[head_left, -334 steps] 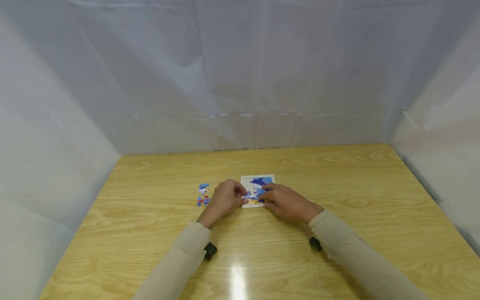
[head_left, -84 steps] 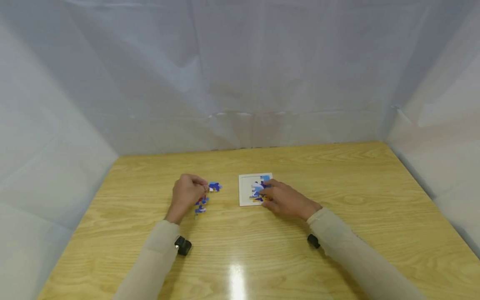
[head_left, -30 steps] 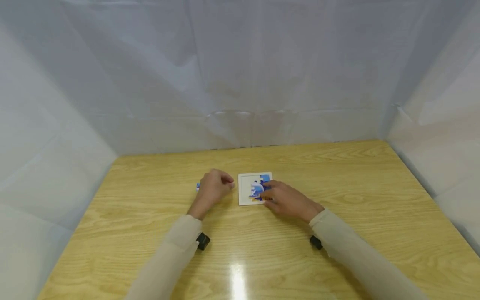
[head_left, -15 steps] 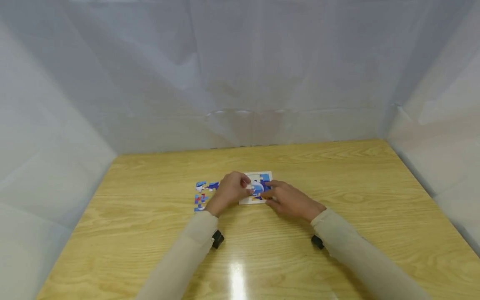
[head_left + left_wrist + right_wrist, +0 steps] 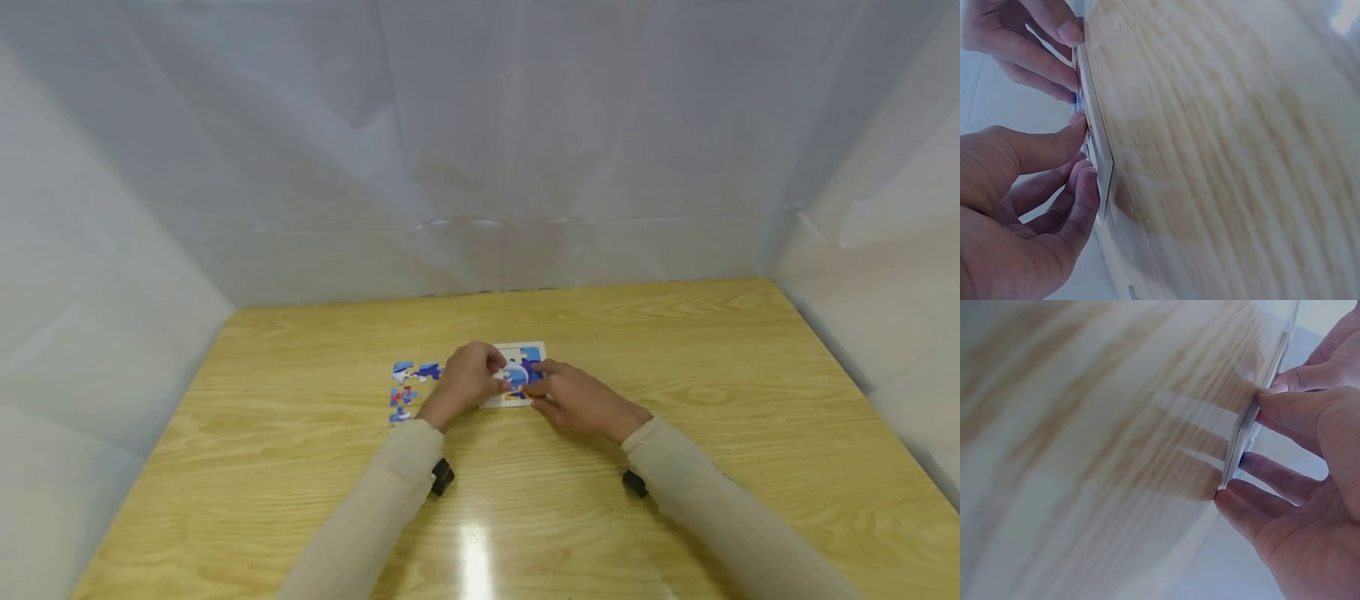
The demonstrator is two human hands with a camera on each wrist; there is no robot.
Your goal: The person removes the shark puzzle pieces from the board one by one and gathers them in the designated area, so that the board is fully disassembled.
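Wooden surface [image 5: 675,400], pale and grained, carries a small white puzzle tray [image 5: 534,348] near its centre, slightly toward the far edge. From my remote station I see both hands meeting over this tray in the head view. The left hand [image 5: 467,382] covers the tray's left side, its fingers curled down onto the blue-and-white picture; its grip looks narrow, thumb and fingertips drawn together at a puzzle piece [image 5: 514,377] in the tray, though I cannot tell whether the piece is actually pinched or merely pressed. In the left wrist view the left hand [image 5: 1029,206] shows its thumb and two fingertips touching the tray edge [image 5: 1099,156]. The right hand [image 5: 579,402] lies at the tray's right and near side, fingers fairly straight and spread. In the right wrist view the right hand [image 5: 1307,487] has its fingertips [image 5: 1235,509] braced against the thin tray edge [image 5: 1254,419], holding nothing between them. Loose puzzle pieces [image 5: 405,390], blue, white and red, lie in a small cluster on the surface just left of the left hand, apart from the tray. Beige sleeves [image 5: 720,517] cover both forearms. White sheeting [image 5: 480,150] encloses the surface on the far, left and right sides.
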